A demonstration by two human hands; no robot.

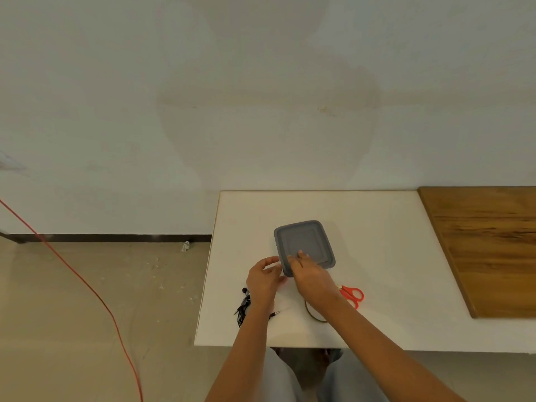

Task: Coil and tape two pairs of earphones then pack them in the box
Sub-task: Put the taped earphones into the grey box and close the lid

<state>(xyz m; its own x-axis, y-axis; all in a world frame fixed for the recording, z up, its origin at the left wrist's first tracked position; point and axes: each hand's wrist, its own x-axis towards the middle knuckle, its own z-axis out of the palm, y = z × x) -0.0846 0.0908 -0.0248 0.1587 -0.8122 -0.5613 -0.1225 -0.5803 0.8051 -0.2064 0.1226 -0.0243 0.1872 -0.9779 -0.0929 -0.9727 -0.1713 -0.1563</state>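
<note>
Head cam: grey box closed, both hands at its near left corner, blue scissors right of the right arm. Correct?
Not quite. The head view shows the scissors are orange-red, not blue. The rest stands: the grey box is closed, the left hand and right hand are at its near left corner, and the scissors lie right of the right arm.

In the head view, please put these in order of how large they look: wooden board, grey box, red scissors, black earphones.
1. wooden board
2. grey box
3. red scissors and black earphones: about equal, both partly hidden, so unranked.
</note>
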